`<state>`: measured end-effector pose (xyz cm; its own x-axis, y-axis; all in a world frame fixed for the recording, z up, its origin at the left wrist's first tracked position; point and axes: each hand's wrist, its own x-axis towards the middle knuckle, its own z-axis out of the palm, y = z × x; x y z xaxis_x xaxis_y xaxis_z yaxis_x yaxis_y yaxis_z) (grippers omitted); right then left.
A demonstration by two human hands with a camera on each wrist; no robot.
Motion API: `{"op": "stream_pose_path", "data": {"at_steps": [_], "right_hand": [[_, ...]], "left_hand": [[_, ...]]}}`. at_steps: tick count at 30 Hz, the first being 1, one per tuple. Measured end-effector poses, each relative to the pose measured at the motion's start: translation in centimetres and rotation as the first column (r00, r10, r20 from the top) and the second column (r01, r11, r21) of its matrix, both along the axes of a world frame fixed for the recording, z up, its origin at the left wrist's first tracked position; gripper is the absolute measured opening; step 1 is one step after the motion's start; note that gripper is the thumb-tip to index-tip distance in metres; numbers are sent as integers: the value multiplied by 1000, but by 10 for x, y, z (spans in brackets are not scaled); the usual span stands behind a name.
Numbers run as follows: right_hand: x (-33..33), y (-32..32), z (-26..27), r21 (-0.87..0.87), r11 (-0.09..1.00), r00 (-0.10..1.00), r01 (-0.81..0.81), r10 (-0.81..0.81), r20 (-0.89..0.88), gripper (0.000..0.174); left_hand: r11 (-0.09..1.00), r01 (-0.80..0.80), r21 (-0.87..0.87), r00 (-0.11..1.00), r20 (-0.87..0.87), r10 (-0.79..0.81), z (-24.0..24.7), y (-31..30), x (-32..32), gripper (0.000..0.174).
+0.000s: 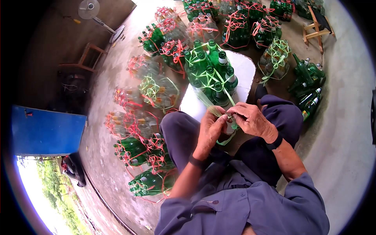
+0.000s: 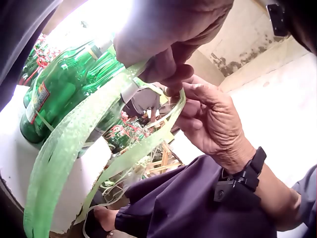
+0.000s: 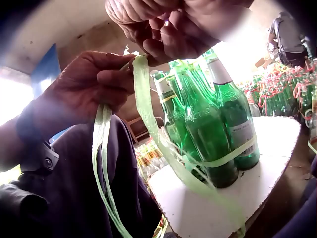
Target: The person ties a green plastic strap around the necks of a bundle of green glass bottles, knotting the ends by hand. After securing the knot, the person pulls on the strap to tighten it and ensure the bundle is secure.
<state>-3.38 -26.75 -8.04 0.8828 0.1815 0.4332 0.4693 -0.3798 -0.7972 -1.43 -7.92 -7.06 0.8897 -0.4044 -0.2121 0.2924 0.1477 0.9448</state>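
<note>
A bundle of green glass bottles (image 1: 211, 70) stands on a white board (image 1: 244, 74) in front of the person, with pale green plastic strapping wound round the bottles and across their necks. My left hand (image 1: 210, 129) pinches a length of this green plastic strap (image 3: 143, 94) between thumb and fingers. Close beside it, my right hand (image 1: 253, 120) also pinches the strap, the fingertips of both hands nearly meeting. Loose strap ends hang below the hands, and a wide flat strip (image 2: 64, 148) runs down past the bottles in the left wrist view. The right fingertips are partly hidden in the right wrist view.
Several bottle bundles tied with red strapping (image 1: 168, 51) cover the floor to the left and beyond. Loose green bottles (image 1: 307, 78) lie by the right wall, near a wooden stool (image 1: 317, 29). A fan (image 1: 89, 8) and a blue panel (image 1: 47, 131) stand left.
</note>
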Motion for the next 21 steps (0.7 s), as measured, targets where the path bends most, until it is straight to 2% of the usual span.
{"op": "stream_pose_path", "data": {"at_steps": [3,9,11,15,17,18,20,21], "right_hand": [[-2,-4,3,10,999,996,-32,33,-85,22],[1,-3,-3,13,1000,1000,-6,6,10,20],[1,-4,-3,10,1000,1000,-1,1,1,18],[1,-4,0,-18,1000,999,8,-9,-52,14],[1,-4,0,-12,1000,997,16,-16,-70,13],[1,-4,0,-5,1000,996,22,-22,-88,12],[2,-3,-3,3,999,995,47,-46,-90,12],[2,-3,-4,11,997,993,72,-71,-93,11]], "left_hand": [[999,-6,-34,1000,10,6,-3,-1,2,17],[999,-52,9,998,42,52,1,-2,3,15],[996,-92,21,996,19,92,6,-2,1,21],[994,-100,48,995,31,98,3,1,2,15],[981,-100,165,995,46,93,7,1,2,23],[981,-100,164,995,47,94,3,2,3,23],[944,-228,240,928,347,136,-9,3,5,36],[944,-227,239,928,348,135,-5,2,5,36]]}}
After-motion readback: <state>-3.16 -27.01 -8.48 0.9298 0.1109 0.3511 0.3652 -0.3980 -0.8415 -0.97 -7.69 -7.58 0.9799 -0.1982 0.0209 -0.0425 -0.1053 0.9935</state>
